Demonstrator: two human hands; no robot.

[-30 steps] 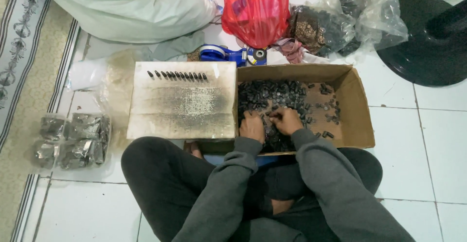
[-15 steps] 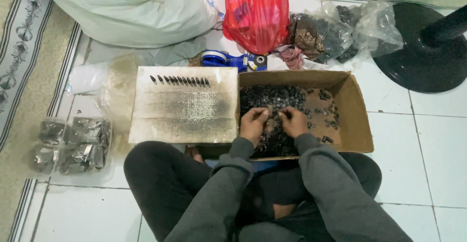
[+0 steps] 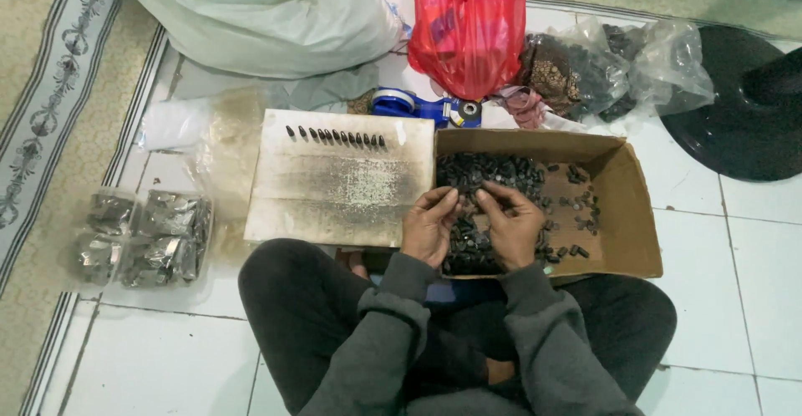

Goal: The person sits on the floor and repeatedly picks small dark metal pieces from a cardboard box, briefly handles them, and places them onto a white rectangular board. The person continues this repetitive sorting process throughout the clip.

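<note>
Cardboard box walls (image 3: 637, 207) hem the parts; white board (image 3: 342, 178) flanks left.

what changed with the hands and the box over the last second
Little changed. Both hands stay in the cardboard box, working the small black pieces; the left hand and right hand have drawn slightly closer together over the pile, fingers curled into it. Whether either pinches a piece is unclear. The row of black pieces on the white board and the red bag are unchanged.

A home floor used for piecework — white tiles (image 3: 752, 240), a patterned rug (image 3: 50, 132), plastic bags (image 3: 468, 23) around a cardboard box (image 3: 626, 207).
</note>
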